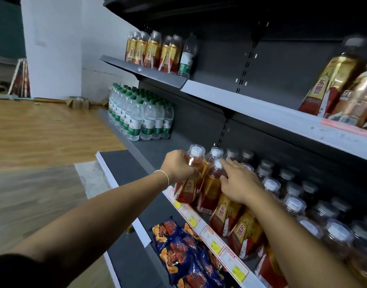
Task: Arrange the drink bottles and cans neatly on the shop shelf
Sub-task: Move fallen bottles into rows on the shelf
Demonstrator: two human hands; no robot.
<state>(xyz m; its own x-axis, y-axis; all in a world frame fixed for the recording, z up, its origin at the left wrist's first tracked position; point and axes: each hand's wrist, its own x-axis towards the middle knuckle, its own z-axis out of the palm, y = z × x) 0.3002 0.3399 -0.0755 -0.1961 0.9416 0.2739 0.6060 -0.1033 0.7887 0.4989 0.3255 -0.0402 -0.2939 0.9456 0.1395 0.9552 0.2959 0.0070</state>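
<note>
Crowding the held bottle (186, 190), neighbouring bottles (226, 213) fill the shelf (157, 146).

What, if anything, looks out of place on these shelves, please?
A lone green-labelled water bottle stands beside the gold-labelled bottles on the upper shelf, while the other water bottles are grouped one shelf down. The left hand grips the end bottle of the near row.

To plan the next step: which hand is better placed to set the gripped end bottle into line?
Left: the left hand grips that end bottle; the right hand rests open on neighbouring bottles.
</note>
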